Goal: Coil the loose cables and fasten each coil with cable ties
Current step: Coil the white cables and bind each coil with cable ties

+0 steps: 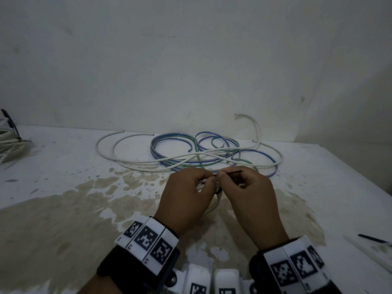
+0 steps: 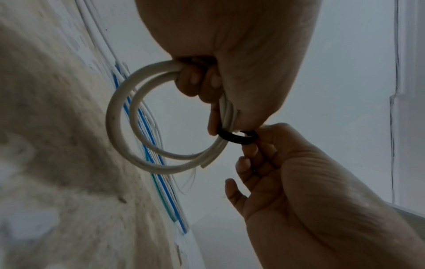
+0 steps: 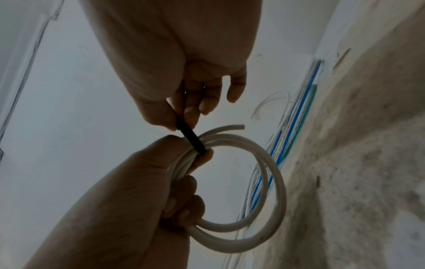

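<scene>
Hands: two, left hand (image 1: 186,196) and right hand (image 1: 248,194).
White coil (image 2: 119,127): one, left fingers (image 2: 195,81) curled round it, above the surface (image 1: 63,187).
Black tie (image 3: 190,138): one, looped round the coil, tail pinched in right fingers (image 3: 161,116).
Loose cables (image 1: 191,151): several, white, blue, green, lying behind.

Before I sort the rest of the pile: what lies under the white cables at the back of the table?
Blue and green cables lie coiled under the loose white cables, which cross over them. The table shows through the loops. How the coloured strands run where they overlap cannot be told.
</scene>
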